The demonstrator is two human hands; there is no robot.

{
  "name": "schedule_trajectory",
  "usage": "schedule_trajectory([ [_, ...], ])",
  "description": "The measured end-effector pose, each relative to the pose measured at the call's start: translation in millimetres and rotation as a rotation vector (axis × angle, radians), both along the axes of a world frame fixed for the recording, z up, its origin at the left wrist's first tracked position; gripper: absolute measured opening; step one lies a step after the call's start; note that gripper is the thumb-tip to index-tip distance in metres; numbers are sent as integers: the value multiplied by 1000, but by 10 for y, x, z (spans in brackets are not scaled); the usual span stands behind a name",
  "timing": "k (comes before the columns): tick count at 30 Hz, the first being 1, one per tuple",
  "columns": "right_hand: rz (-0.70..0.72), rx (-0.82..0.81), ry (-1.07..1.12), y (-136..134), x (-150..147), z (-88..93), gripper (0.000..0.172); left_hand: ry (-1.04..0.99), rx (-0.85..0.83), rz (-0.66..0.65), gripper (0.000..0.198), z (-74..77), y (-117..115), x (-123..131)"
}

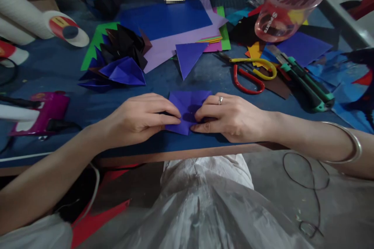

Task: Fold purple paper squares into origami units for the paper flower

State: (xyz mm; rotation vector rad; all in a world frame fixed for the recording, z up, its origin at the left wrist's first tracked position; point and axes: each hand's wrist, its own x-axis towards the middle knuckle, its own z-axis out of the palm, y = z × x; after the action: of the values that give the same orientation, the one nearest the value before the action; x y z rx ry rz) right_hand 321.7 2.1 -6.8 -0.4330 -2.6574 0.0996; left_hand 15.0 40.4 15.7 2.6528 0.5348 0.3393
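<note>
A small piece of purple folded paper (187,106) lies on the blue table (73,81) near its front edge. My left hand (140,118) pinches its left side with the fingers closed on it. My right hand (230,118), with a ring on one finger, presses and pinches its right side. Both hands rest on the table top. The lower middle of the paper is partly hidden under my fingertips.
Behind the hands lie a purple paper triangle (189,56), a pile of folded dark and purple pieces (119,60), coloured paper sheets (169,21), scissors (253,72), a green utility knife (306,83) and a pink bottle (288,2). A magenta glue gun (46,111) sits at left.
</note>
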Motion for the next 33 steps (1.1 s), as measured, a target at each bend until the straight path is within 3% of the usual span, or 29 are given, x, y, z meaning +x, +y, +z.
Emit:
schedule_trajectory([
  [7, 77, -4, -57, -9, 14, 34, 38, 12, -270, 39, 17, 197, 91, 321],
  [12, 79, -17, -80, -21, 14, 50, 36, 77, -386, 117, 20, 199, 150, 437],
  [22, 77, -39, -81, -35, 1, 57, 32, 50, -208, 210, 14, 116, 27, 487],
  [29, 79, -50, -95, -33, 5, 66, 36, 31, -349, 139, 28, 88, 82, 393],
  [33, 73, -22, -107, -45, -2, 63, 34, 18, -349, 148, 38, 84, 77, 379],
])
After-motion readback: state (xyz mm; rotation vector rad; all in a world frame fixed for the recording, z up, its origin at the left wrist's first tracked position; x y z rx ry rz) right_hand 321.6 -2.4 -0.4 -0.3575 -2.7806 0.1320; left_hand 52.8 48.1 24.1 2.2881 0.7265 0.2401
